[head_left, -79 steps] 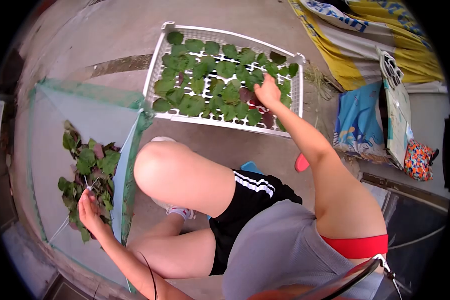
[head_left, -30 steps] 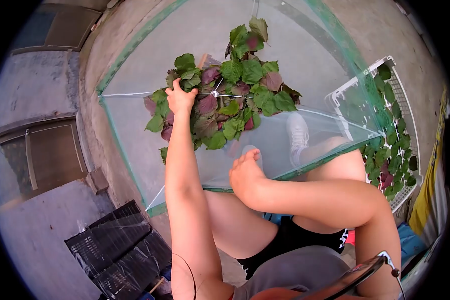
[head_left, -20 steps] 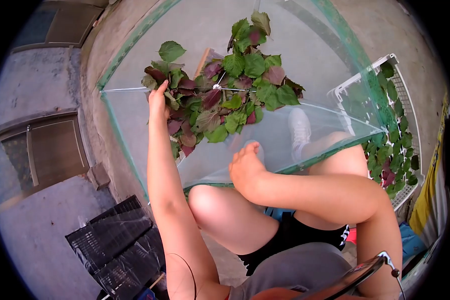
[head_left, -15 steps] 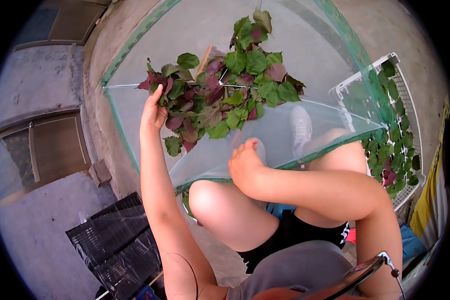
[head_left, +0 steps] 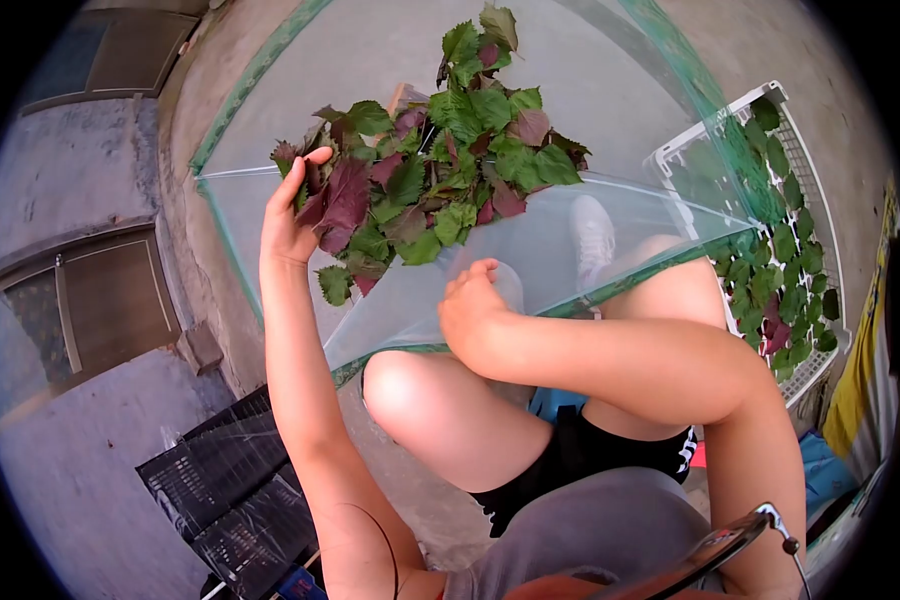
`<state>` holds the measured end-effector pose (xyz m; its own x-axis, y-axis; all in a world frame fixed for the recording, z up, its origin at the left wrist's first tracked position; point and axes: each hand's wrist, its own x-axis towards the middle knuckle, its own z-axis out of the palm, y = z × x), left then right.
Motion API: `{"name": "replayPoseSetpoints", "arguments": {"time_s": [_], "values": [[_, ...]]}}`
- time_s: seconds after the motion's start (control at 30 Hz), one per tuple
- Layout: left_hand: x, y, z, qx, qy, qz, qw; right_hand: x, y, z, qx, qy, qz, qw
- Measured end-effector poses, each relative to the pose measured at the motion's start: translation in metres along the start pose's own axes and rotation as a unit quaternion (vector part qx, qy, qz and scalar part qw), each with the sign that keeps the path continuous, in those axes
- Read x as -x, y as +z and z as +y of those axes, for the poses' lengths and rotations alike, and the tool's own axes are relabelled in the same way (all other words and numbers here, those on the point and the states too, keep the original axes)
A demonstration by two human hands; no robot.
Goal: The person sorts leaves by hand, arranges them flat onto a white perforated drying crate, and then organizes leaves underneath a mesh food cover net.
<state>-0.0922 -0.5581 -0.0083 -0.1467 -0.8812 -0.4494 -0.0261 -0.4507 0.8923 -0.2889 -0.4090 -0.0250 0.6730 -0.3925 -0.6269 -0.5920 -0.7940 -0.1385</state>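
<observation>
A heap of green and purple perilla leaves (head_left: 455,165) lies in a see-through mesh food cover (head_left: 570,250) with green trim, its thin ribs spread over my knees. My left hand (head_left: 292,215) is at the heap's left edge, fingers curled round some leaves, a large purple one beside its palm. My right hand (head_left: 475,310) rests over the near side of the cover, above my knee. Its fingers are curled together, and whatever they hold is hidden.
On the right stands a white plastic crate (head_left: 815,180) with perilla leaves laid over it. Black crates (head_left: 235,490) wrapped in plastic lie at lower left. A yellow and grey cloth (head_left: 865,370) hangs at far right. A wall with brown-framed windows (head_left: 120,290) runs along the left.
The view has shifted slightly. My left hand's fingers have moved around the leaves at the edge, and a large purple leaf now shows beside the palm. My right hand stays curled.
</observation>
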Motion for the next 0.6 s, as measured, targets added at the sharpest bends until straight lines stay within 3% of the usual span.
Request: {"name": "replayPoseSetpoints", "arguments": {"time_s": [0.07, 0.1, 0.13, 0.2, 0.27, 0.33, 0.4, 0.47, 0.53, 0.6], "values": [[0.002, 0.007, -0.002, 0.021, -0.047, -0.075, 0.996, -0.001, 0.001, 0.001, -0.003, 0.004, 0.004, 1.000], [0.002, 0.015, -0.005, -0.153, -0.056, -0.008, 0.987, 0.000, 0.000, 0.001, -0.004, 0.001, 0.001, 1.000], [0.002, 0.022, -0.009, -0.322, -0.062, 0.059, 0.943, 0.002, -0.002, 0.002, -0.003, -0.002, -0.003, 1.000], [-0.024, -0.009, -0.047, -0.485, 0.000, 0.138, 0.864, 0.007, -0.006, 0.005, -0.007, -0.006, -0.012, 1.000], [-0.027, -0.004, -0.067, -0.489, -0.077, 0.182, 0.850, 0.008, -0.006, 0.005, -0.011, -0.010, -0.020, 1.000], [-0.040, -0.011, -0.091, -0.416, -0.161, 0.145, 0.883, 0.005, -0.005, 0.004, 0.001, -0.017, -0.022, 1.000], [-0.036, 0.010, -0.104, -0.424, -0.107, 0.126, 0.890, -0.003, -0.003, 0.001, -0.004, -0.001, -0.019, 1.000], [-0.035, 0.030, -0.122, -0.498, -0.017, 0.121, 0.858, -0.003, -0.002, 0.000, -0.010, 0.012, -0.018, 1.000], [-0.032, 0.048, -0.124, -0.551, -0.037, 0.100, 0.827, 0.002, -0.010, 0.000, 0.003, -0.002, -0.021, 1.000], [-0.040, 0.037, -0.134, -0.591, 0.012, 0.122, 0.797, 0.000, -0.010, -0.001, -0.015, -0.011, -0.020, 1.000]]}}
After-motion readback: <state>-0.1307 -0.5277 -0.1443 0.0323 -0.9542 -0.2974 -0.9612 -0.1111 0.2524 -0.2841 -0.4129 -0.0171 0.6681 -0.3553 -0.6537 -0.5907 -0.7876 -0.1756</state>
